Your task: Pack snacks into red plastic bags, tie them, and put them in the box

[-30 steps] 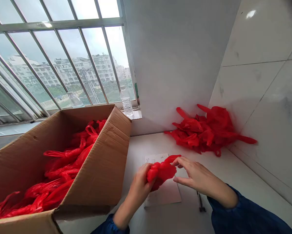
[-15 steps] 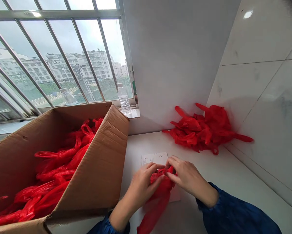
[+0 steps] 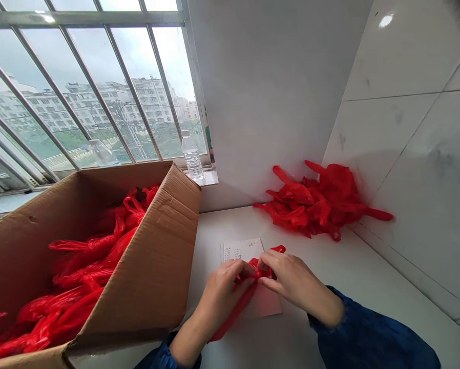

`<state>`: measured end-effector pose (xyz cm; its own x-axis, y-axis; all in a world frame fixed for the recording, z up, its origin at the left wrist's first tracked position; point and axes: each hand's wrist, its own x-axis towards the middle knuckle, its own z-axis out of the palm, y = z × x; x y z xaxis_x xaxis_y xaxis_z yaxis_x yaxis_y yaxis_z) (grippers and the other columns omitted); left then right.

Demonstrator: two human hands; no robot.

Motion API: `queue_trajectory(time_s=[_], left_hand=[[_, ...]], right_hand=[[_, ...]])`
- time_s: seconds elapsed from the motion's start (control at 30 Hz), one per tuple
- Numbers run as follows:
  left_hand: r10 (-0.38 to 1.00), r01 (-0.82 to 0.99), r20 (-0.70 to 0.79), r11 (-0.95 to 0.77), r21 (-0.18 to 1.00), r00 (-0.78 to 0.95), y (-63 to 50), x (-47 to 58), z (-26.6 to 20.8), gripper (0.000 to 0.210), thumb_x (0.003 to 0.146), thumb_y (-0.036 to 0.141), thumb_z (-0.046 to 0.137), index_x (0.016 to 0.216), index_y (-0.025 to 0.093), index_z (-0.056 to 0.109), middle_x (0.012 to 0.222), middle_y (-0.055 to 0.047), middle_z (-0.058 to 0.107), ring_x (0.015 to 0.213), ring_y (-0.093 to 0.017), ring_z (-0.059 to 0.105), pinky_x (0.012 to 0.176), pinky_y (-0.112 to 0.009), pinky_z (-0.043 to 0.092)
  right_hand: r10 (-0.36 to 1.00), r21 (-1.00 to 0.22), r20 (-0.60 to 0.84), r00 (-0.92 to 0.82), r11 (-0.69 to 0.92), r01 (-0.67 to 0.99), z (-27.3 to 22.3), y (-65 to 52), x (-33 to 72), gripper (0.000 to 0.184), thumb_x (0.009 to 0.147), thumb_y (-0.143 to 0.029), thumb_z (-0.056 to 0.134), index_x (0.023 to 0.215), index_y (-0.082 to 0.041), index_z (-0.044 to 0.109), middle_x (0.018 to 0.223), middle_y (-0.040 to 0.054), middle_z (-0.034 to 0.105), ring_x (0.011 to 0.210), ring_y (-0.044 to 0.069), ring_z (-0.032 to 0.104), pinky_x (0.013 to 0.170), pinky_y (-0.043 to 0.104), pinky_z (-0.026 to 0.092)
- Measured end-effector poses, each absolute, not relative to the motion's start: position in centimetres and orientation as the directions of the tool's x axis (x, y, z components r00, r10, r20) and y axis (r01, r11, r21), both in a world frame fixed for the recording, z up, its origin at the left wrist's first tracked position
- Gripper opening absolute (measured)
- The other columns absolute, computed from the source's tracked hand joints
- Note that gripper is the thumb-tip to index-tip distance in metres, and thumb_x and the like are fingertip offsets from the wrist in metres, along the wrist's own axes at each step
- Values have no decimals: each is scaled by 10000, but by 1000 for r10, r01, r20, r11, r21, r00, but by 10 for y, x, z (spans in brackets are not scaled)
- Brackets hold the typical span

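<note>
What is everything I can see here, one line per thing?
Red plastic bag: one, red, pinched between both hands over the paper.
Paper sheet: one, white with print, on the counter under the hands.
Cardboard box: one, brown, open, on the left.
Bags in the box: many, red, loosely heaped.
Pile of bags: one heap, red, in the counter's far corner.
Water bottle: one, clear, on the window sill.
Counter: one, white.
Left hand: on the bag, blue sleeve.
Right hand: on the bag, blue sleeve.
</note>
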<state>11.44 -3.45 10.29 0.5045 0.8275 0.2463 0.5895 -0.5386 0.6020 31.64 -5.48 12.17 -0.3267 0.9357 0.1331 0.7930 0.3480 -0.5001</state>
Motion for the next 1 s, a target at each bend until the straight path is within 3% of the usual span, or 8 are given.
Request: queue_trajectory(time_s=[0.27, 0.47, 0.57, 0.6, 0.67, 0.73, 0.87, 1.0], left_hand=[[858, 581, 302, -506, 638, 416, -27, 101, 99, 155, 883, 151, 553, 790, 210, 662, 816, -1, 735, 750, -161, 671, 643, -240, 513], [892, 656, 332, -451, 605, 308, -24, 80, 106, 194, 956, 189, 456, 856, 218, 620, 876, -6, 699, 785, -170, 657, 683, -273, 525], [888, 681, 355, -454, 575, 292, -30, 86, 107, 199, 993, 227, 439, 969, 236, 636, 986, -25, 681, 888, -202, 655, 761, -323, 523], [874, 686, 382, -476, 551, 300, -32, 89, 108, 199, 998, 229, 440, 1024, 245, 637, 1047, -34, 669, 960, -218, 644, 815, -347, 514], [822, 692, 447, -551, 467, 352, -36, 96, 111, 216, 988, 191, 460, 1107, 260, 627, 1143, -44, 644, 1070, -238, 604, 904, -380, 477], [757, 691, 472, -632, 352, 452, -39, 102, 114, 217, 972, 149, 496, 1104, 262, 625, 1146, -33, 651, 1064, -238, 586, 916, -388, 445], [709, 691, 385, -691, 213, 591, -38, 107, 115, 93, 956, 165, 609, 985, 250, 636, 1019, 15, 699, 952, -221, 599, 847, -376, 394], [698, 693, 353, -702, 166, 623, -36, 106, 111, 153, 882, 141, 720, 960, 251, 648, 958, 28, 713, 923, -229, 606, 811, -373, 356]], right_hand=[[930, -442, 139, -341, 366, 818, 119, -49, 329, 151, 884, -100, 645, 805, -226, 620, 829, -33, 707, 756, 157, 648, 640, 251, 346], [971, -404, 95, -218, 238, 883, 117, -47, 366, 159, 864, -98, 619, 759, -213, 650, 732, -4, 705, 698, 194, 652, 604, 274, 331], [973, -394, 103, -205, 229, 890, 118, -51, 362, 112, 848, -106, 645, 819, -207, 683, 841, 24, 718, 751, 215, 668, 636, 291, 386], [971, -396, 117, -210, 239, 887, 120, -52, 357, 86, 863, -145, 662, 909, -210, 694, 931, 35, 720, 797, 219, 674, 668, 300, 416], [957, -420, 173, -233, 286, 861, 123, -53, 343, 215, 921, -257, 659, 1132, -219, 663, 1111, 57, 695, 926, 226, 672, 764, 320, 466], [934, -445, 230, -274, 352, 823, 125, -53, 328, 319, 962, -308, 627, 1269, -226, 606, 1200, 67, 673, 1041, 229, 651, 856, 334, 477], [899, -452, 233, -370, 437, 778, 120, -50, 313, 175, 915, -223, 687, 1089, -240, 708, 1037, 31, 731, 973, 228, 673, 830, 319, 475], [897, -477, 223, -383, 443, 759, 116, -49, 315, 113, 904, -137, 667, 923, -228, 730, 927, 5, 739, 871, 192, 688, 729, 269, 453]])
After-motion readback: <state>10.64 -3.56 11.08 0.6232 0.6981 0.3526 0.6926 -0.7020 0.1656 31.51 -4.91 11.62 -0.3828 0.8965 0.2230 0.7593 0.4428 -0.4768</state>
